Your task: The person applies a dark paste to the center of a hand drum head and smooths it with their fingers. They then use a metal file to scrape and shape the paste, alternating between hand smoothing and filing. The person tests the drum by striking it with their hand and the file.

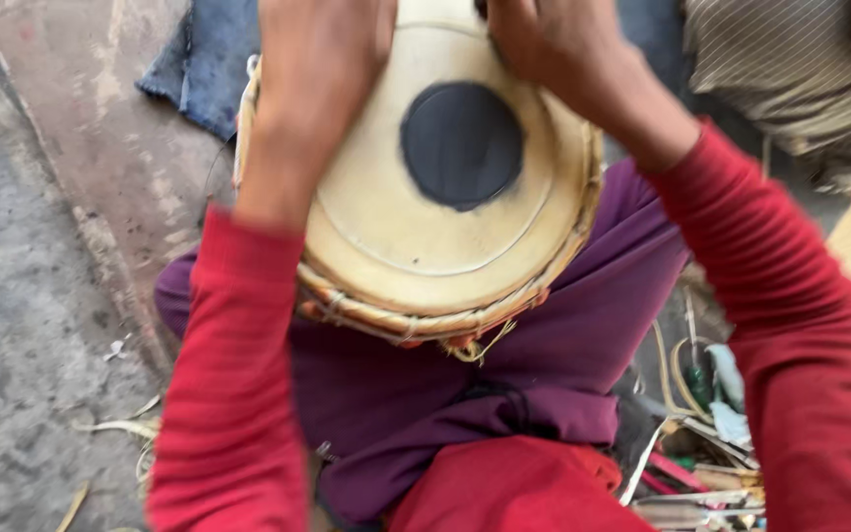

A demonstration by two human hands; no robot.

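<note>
A round drum [416, 246] with a cream skin head and a black circular patch [462, 145] rests on my lap, which is covered by purple cloth [544, 355]. My left hand [312, 69] lies over the drum's far left rim, fingers curled past the frame's top edge. My right hand [554, 49] grips the far right rim near the top of the head. Both arms wear red ribbed sleeves. The fingertips of both hands are cut off by the frame, and the picture is blurred by motion.
A pile of hand tools and cord [701, 443] lies on the ground at lower right. Blue denim cloth [204, 64] lies beyond the drum at upper left. Another person's striped clothing [790, 79] is at upper right. Grey concrete floor [32, 296] with scraps spreads to the left.
</note>
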